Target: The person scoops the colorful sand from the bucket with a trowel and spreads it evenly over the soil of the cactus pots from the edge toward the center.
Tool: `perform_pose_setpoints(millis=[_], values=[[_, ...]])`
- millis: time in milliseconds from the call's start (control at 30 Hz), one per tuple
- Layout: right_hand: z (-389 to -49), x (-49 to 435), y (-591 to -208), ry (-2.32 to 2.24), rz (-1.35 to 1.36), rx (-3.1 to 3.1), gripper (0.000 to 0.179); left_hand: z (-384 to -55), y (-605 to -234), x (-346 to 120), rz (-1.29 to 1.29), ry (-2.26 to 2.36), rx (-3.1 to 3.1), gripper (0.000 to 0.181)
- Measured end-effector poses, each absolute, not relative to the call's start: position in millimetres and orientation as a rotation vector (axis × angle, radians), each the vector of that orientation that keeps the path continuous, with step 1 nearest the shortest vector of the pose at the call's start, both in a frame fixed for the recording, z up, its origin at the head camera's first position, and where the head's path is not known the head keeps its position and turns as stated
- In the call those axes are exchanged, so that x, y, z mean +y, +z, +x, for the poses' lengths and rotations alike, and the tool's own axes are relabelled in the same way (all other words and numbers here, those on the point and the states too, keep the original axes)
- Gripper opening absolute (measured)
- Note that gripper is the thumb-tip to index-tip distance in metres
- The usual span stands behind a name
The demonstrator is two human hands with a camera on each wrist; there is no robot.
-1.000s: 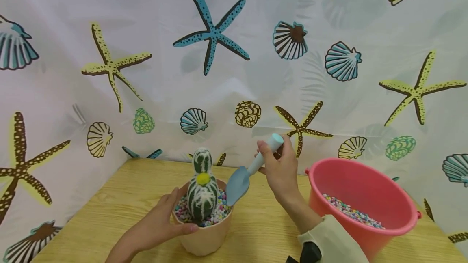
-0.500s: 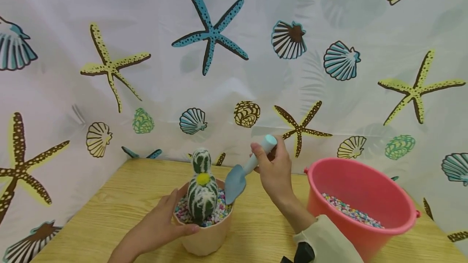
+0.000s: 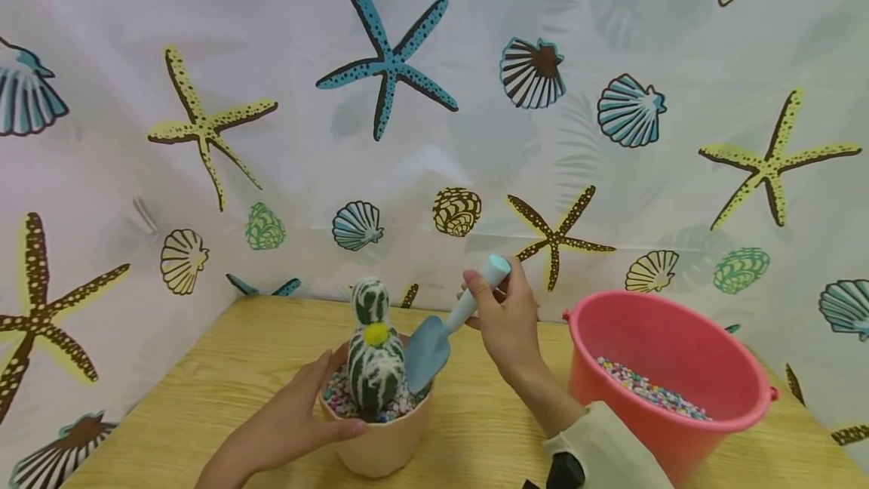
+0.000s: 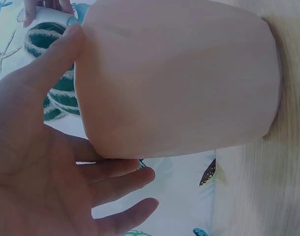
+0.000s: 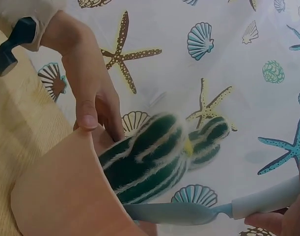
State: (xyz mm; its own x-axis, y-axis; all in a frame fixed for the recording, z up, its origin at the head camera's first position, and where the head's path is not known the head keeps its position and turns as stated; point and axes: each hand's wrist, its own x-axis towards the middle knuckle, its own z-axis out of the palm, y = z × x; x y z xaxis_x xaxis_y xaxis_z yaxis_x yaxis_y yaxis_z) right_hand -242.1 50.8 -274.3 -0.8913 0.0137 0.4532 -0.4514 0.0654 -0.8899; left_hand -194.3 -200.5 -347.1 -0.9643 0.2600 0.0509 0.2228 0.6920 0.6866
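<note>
A toy cactus (image 3: 376,379) with a yellow flower stands in a peach flowerpot (image 3: 383,445), among small multicoloured pebbles (image 3: 339,396). My left hand (image 3: 288,417) holds the pot at its left side, thumb on the front rim and fingers around the far side. In my right hand (image 3: 512,319) is the handle of a light-blue trowel (image 3: 426,357), gripped with the handle slanting up to the right. Its blade reaches inside the pot's right rim, close beside the cactus. In the right wrist view the trowel (image 5: 177,214) has its tip hidden behind the pot wall.
A pink bucket (image 3: 679,323) stands at the right of the wooden table (image 3: 237,353), with more coloured pebbles (image 3: 648,391) inside it. Behind the table hangs a white cloth (image 3: 468,149) printed with starfish and shells.
My right hand has shifted a little left, and the trowel blade has moved left and lower over the pebbles beside the cactus. The left hand stays on the pot.
</note>
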Motion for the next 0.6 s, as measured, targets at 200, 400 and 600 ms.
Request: perform_pose_setpoints(millis=[200, 400, 600], values=[[-242.6, 53.7, -270.5, 1.865, 0.416, -1.999, 0.024, -190.2, -346.9, -198.5, 0.388, 1.058, 2.915, 0.099], [-243.3, 65.3, -266.3, 1.854, 0.392, -1.970, 0.025, -186.6, -347.0, -200.4, 0.366, 1.079, 2.900, 0.098], [-243.1, 75.5, -264.7, 1.891, 0.378, -1.954, 0.023, -181.5, -351.4, -200.5, 0.244, 1.096, 2.866, 0.101]])
